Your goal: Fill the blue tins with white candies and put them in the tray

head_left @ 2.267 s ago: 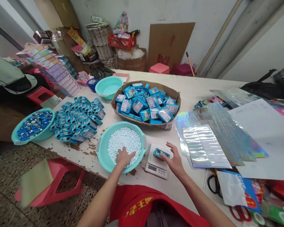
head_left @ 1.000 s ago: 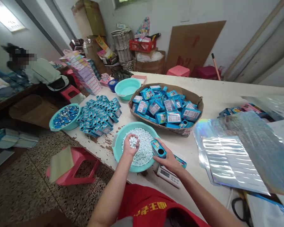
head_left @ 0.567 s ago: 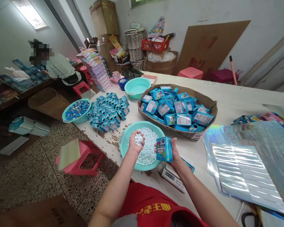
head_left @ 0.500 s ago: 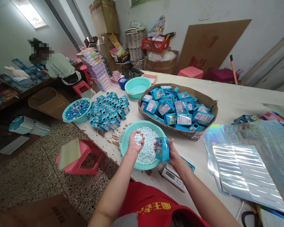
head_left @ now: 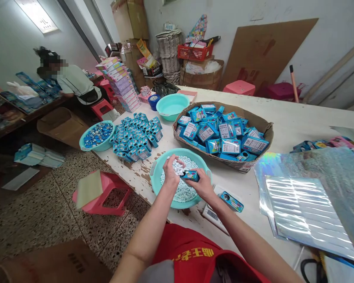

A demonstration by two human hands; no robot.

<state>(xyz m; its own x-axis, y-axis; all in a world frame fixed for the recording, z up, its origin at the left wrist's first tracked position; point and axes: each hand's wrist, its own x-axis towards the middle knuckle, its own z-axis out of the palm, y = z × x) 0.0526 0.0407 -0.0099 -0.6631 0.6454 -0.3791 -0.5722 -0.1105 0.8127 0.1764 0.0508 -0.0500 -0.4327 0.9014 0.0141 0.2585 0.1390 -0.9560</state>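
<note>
Cupped over a turquoise basin (head_left: 152, 184), my left hand (head_left: 172, 177) holds a heap of small white candies (head_left: 177, 166). More pale candies (head_left: 185, 193) lie in the basin below. My right hand (head_left: 203, 185) grips a small blue candy box (head_left: 191, 175) tipped on its side, its round hole facing the heap in my left palm. Box and left hand meet or nearly meet; exact contact is hard to tell. Beside my right forearm, another blue box (head_left: 231, 201) with a round opening lies on a white digital scale (head_left: 214, 214).
A cut-down carton (head_left: 267, 135) of blue boxes stands behind the basin. Left of it are grouped open-topped boxes (head_left: 135, 137) and a basin of blue-and-silver pieces (head_left: 98, 135). Shiny sheets (head_left: 306, 208) cover the right side. A person (head_left: 76, 82) sits at the far left.
My right hand has brought the blue box left and turned it from upright to lying, its hole against the candies. My left hand has tilted towards it. The box on the scale now shows more.
</note>
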